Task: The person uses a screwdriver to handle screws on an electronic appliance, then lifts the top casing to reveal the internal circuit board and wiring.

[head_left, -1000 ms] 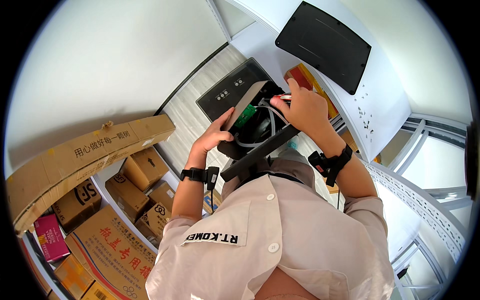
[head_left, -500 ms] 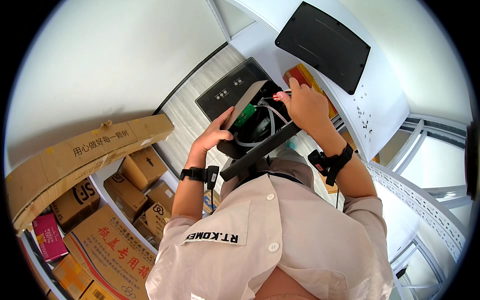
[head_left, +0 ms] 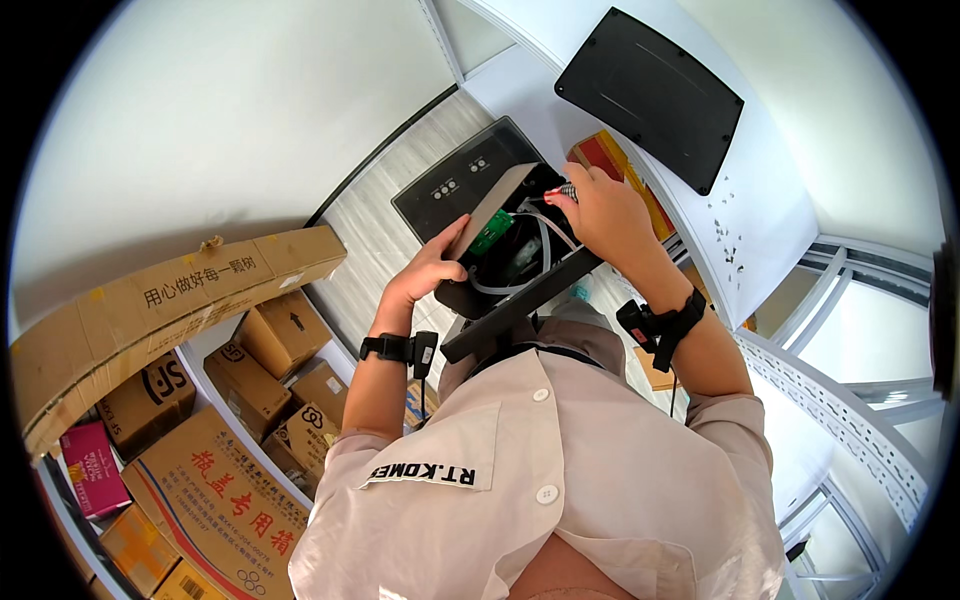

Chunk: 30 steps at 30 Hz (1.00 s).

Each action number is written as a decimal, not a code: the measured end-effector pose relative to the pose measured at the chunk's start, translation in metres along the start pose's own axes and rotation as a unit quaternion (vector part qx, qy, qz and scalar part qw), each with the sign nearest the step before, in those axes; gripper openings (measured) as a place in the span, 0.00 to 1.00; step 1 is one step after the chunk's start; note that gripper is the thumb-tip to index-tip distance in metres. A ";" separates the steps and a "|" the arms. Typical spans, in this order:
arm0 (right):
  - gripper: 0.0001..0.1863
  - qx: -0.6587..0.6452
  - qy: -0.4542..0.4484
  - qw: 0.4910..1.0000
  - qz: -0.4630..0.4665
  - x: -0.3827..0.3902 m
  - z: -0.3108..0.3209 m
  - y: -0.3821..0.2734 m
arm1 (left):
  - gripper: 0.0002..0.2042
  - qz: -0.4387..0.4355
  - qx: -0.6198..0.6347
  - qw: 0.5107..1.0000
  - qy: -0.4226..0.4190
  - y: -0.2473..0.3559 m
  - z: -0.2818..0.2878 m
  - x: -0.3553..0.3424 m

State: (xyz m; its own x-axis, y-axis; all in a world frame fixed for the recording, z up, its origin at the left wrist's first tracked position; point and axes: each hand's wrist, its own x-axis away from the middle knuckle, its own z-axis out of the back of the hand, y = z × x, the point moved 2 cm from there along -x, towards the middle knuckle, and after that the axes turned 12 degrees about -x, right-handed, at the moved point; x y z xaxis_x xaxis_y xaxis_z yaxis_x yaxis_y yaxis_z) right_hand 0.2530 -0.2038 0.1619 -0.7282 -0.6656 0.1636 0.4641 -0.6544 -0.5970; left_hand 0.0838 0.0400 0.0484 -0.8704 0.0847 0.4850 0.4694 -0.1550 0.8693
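Observation:
My left hand [head_left: 430, 265] grips the pale panel edge [head_left: 490, 205] of an open black housing [head_left: 470, 295], thumb bent at its front. Inside are a green circuit board [head_left: 489, 230] and looping white cables [head_left: 546, 250]. In my right hand [head_left: 605, 210], at the housing's right side, is a small red-handled tool [head_left: 560, 194] with its thin dark end pointing into the housing; its tip is too small to make out. Beyond the housing lies a dark panel [head_left: 430, 175] with several round marks.
A black cover plate [head_left: 648, 95] and scattered small dark pieces [head_left: 727, 240] lie on the white surface [head_left: 770, 180] at right. A red-and-yellow box [head_left: 603, 150] stands beside it. Cardboard boxes [head_left: 220, 480] and a long carton [head_left: 180, 310] fill the left. A metal frame [head_left: 840, 300] is at right.
The fingers of my right hand have curled and shifted slightly round the tool, which has turned a little. My left hand and the housing show almost no movement.

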 end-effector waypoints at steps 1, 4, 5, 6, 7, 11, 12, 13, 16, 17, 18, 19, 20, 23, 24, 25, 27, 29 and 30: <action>0.19 -0.029 0.035 0.996 0.081 0.002 -0.002 0.008 | 0.54 0.000 0.000 1.000 -0.002 0.001 0.000 -0.001; 0.19 -0.068 0.088 0.969 0.223 0.001 -0.005 0.014 | 0.54 -0.004 -0.002 1.000 -0.006 -0.002 0.000 -0.003; 0.19 -0.073 0.096 0.959 0.255 0.000 -0.002 0.008 | 0.54 -0.007 -0.002 1.000 -0.006 -0.002 0.000 -0.003; 0.18 -0.058 0.088 0.976 0.191 0.001 -0.002 0.004 | 0.54 -0.006 -0.001 1.000 -0.005 -0.003 0.000 -0.003; 0.17 -0.043 0.079 0.988 0.126 0.006 -0.001 -0.003 | 0.54 -0.005 0.000 1.000 -0.003 -0.003 0.000 -0.002; 0.17 0.015 -0.032 0.998 -0.060 -0.001 0.002 -0.001 | 0.54 -0.002 -0.006 1.000 -0.003 -0.002 0.001 -0.001; 0.17 -0.024 -0.010 1.000 -0.002 -0.001 0.001 0.001 | 0.54 -0.003 -0.006 1.000 -0.004 -0.001 0.001 -0.001; 0.18 -0.064 0.012 0.996 0.056 0.000 -0.001 0.008 | 0.54 -0.004 -0.007 1.000 -0.005 -0.001 0.001 -0.001; 0.18 -0.115 0.043 0.984 0.131 0.002 0.000 0.013 | 0.54 -0.006 -0.003 1.000 -0.010 0.001 0.000 -0.002; 0.18 -0.122 0.047 0.982 0.140 0.002 0.001 0.013 | 0.54 -0.007 -0.001 1.000 -0.011 0.003 0.000 -0.002; 0.18 -0.123 0.049 0.982 0.136 0.003 0.001 0.013 | 0.54 -0.003 0.001 1.000 -0.013 0.005 0.000 -0.002; 0.18 -0.124 0.051 0.982 0.131 0.004 0.001 0.013 | 0.54 0.001 0.002 1.000 -0.015 0.007 -0.001 -0.002; 0.18 -0.125 0.053 0.983 0.127 0.005 0.001 0.012 | 0.54 0.005 0.004 1.000 -0.016 0.009 -0.001 -0.001; 0.17 -0.111 0.070 0.979 0.154 0.007 0.001 0.011 | 0.54 0.006 0.005 1.000 -0.019 0.004 0.001 -0.003; 0.17 -0.115 0.066 0.979 0.152 0.008 0.001 0.012 | 0.54 0.005 0.005 1.000 -0.018 0.002 0.001 -0.003; 0.17 -0.120 0.062 0.979 0.150 0.008 0.000 0.013 | 0.54 0.005 0.006 1.000 -0.017 0.000 0.000 -0.002; 0.17 -0.126 0.059 0.979 0.146 0.008 0.000 0.014 | 0.55 0.008 0.007 1.000 -0.021 0.002 0.000 -0.002; 0.17 -0.129 0.061 0.980 0.142 0.009 0.002 0.012 | 0.55 0.014 0.009 0.999 -0.030 0.004 0.000 -0.002; 0.17 -0.130 0.067 0.979 0.140 0.010 0.003 0.010 | 0.55 0.014 0.009 0.999 -0.031 0.003 0.000 -0.002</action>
State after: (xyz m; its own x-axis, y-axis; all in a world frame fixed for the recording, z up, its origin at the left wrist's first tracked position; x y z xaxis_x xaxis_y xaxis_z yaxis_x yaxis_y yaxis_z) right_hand 0.2521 -0.2179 0.1595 -0.6584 -0.7417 -0.1281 0.5234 -0.3289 -0.7860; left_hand 0.0871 0.0391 0.0502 -0.8463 0.1415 0.5136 0.4964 -0.1405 0.8566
